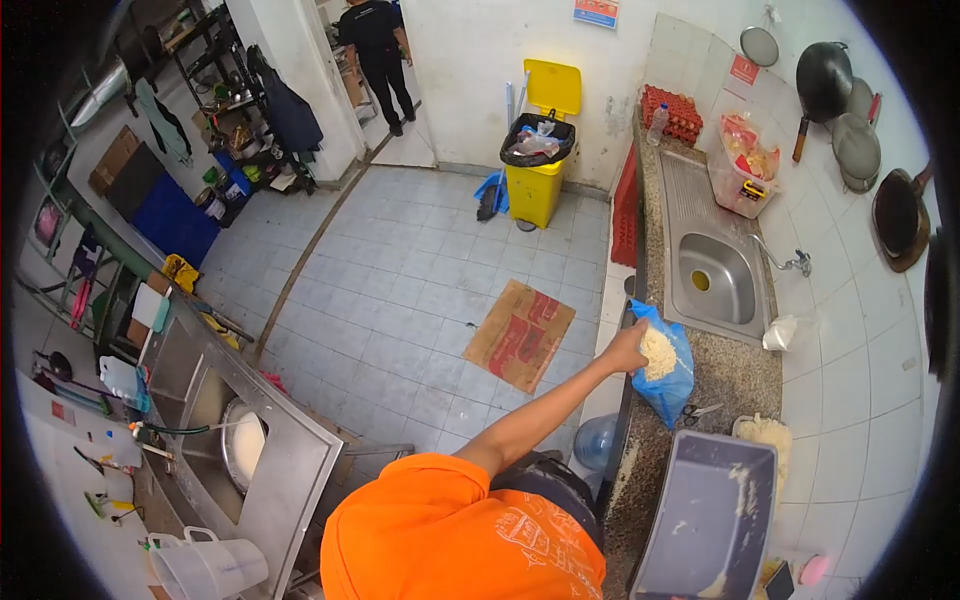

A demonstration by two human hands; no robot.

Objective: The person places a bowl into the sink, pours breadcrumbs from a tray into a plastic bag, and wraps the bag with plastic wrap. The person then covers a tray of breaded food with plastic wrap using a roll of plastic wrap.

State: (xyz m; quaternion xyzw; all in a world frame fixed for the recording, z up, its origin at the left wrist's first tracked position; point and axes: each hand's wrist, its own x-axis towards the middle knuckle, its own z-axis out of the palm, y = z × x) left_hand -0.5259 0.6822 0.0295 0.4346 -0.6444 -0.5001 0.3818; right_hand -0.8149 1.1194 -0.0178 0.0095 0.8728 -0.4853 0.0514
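Note:
My left hand [626, 350] reaches out from the orange sleeve, its fingers closed on the edge of a blue plastic bag [678, 385]. Pale, crumb-like stuff [658, 355] shows at the bag's mouth, right beside my fingers. The bag rests on the speckled stone counter [735, 375]. Just below it lie dark-handled scissors [700, 410]. Closer to my body stands a grey plastic tub [710, 500] with pale crumbs stuck to its inside. A clear container of similar crumbs [765, 440] sits behind the tub. My right hand is out of the frame.
Along the counter are a steel sink [712, 278], a clear plastic bin [742, 170] and red egg trays [672, 113]. Flattened cardboard [520, 335] lies on the floor near a yellow trash bin [535, 190]. A person [375, 50] stands in the doorway. Pans [825, 82] hang at right.

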